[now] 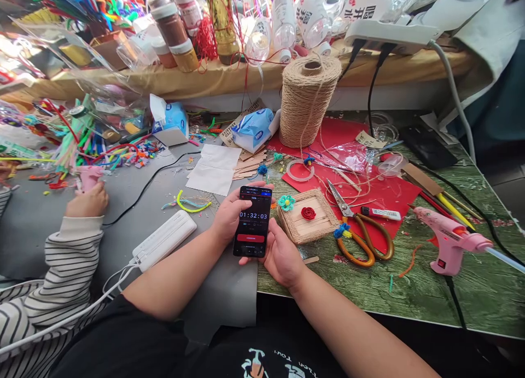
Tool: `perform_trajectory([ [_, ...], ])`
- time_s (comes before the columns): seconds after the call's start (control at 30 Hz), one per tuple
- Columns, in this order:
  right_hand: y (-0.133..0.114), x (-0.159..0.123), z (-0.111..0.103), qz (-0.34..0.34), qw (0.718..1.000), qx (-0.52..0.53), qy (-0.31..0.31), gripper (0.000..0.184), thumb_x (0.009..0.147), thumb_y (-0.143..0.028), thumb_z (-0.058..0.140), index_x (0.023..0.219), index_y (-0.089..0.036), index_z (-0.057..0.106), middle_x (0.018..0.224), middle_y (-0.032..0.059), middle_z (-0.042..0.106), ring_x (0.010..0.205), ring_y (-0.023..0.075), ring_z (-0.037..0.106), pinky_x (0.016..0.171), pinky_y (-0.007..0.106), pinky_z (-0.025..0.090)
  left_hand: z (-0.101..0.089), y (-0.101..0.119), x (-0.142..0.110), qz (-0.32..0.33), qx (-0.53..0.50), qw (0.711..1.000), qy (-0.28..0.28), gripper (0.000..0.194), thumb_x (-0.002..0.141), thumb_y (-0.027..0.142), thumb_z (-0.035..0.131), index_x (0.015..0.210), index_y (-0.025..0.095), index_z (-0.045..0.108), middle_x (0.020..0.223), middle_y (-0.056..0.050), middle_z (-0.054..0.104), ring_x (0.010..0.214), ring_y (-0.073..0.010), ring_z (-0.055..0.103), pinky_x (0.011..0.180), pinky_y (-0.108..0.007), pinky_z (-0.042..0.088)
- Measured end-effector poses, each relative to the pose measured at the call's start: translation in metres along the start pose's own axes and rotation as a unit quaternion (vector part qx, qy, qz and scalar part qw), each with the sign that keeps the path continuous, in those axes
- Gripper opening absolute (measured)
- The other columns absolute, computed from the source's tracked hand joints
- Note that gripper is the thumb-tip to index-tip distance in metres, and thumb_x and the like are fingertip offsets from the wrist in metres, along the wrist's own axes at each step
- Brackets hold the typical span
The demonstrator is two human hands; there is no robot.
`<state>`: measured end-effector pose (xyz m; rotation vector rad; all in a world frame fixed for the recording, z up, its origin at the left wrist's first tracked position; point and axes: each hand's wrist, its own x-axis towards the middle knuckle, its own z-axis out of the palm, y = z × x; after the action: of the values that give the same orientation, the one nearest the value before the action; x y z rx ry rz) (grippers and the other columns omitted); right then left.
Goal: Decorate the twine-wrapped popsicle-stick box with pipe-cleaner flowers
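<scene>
Both my hands hold a black smartphone (251, 225) upright over the table's near edge; its lit screen reads 01:32:03. My left hand (230, 216) grips the phone's left side, the thumb lying over the upper screen. Around the lower right side and bottom, my right hand (283, 252) is closed on the same phone. Just right of it lies a square wooden-stick frame (320, 225) wrapped in twine, with a red rolled flower (308, 213) in its middle and a teal pipe-cleaner flower (286, 203) on its corner. Scissors (371, 236) with orange-brown handles lie beside the frame.
A pink glue gun (451, 238) stands at the right with its cord. Behind are a big twine spool (309, 102), red sheets and tissue packs (253, 129). A white power bank (164, 241) lies left. At far left, another person's hand (88, 200) holds a pink glue gun.
</scene>
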<state>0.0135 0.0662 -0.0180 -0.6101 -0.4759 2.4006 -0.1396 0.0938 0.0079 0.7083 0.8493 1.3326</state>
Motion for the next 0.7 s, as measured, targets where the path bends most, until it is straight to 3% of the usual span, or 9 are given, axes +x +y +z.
perform_trajectory([
  [0.23,-0.002,-0.001,0.002,-0.004,1.0,0.0,0.006,0.053,0.111,-0.057,0.04,0.128,-0.019,0.071,0.11,0.0117,0.08,0.092,0.0261,0.075,0.064,0.039,0.067,0.002,0.001,0.001,0.001,-0.007,1.0,-0.006,0.047,0.091,0.03,0.068,0.136,0.016,0.07,0.15,-0.017,0.066,0.124,-0.0381,0.073,0.099,-0.047,0.062],
  [0.43,-0.003,-0.001,0.002,-0.013,1.0,0.012,0.002,0.053,0.109,-0.062,0.039,0.132,-0.023,0.068,0.112,0.0097,0.08,0.092,0.0268,0.076,0.062,0.041,0.067,0.001,-0.001,0.001,-0.058,-0.069,0.996,-0.02,0.06,0.103,0.058,0.053,0.145,0.016,0.065,0.153,-0.016,0.064,0.127,-0.0363,0.071,0.104,-0.048,0.061],
  [0.6,-0.004,-0.001,0.0,-0.027,0.999,0.027,0.008,0.048,0.109,-0.062,0.04,0.14,-0.031,0.06,0.122,0.0063,0.077,0.094,0.0267,0.076,0.062,0.044,0.068,-0.007,-0.005,0.003,-0.141,-0.109,0.983,-0.038,0.07,0.103,0.069,0.048,0.14,0.013,0.068,0.137,-0.019,0.074,0.108,-0.0339,0.079,0.094,-0.045,0.065],
  [0.7,-0.001,-0.001,0.0,-0.038,0.999,0.005,-0.015,0.054,0.107,-0.066,0.043,0.139,-0.027,0.063,0.124,0.0084,0.077,0.1,0.0269,0.075,0.068,0.046,0.07,-0.012,-0.003,0.003,-0.15,-0.129,0.98,-0.028,0.074,0.101,0.072,0.046,0.133,0.011,0.072,0.124,-0.02,0.078,0.096,-0.033,0.081,0.082,-0.045,0.067],
])
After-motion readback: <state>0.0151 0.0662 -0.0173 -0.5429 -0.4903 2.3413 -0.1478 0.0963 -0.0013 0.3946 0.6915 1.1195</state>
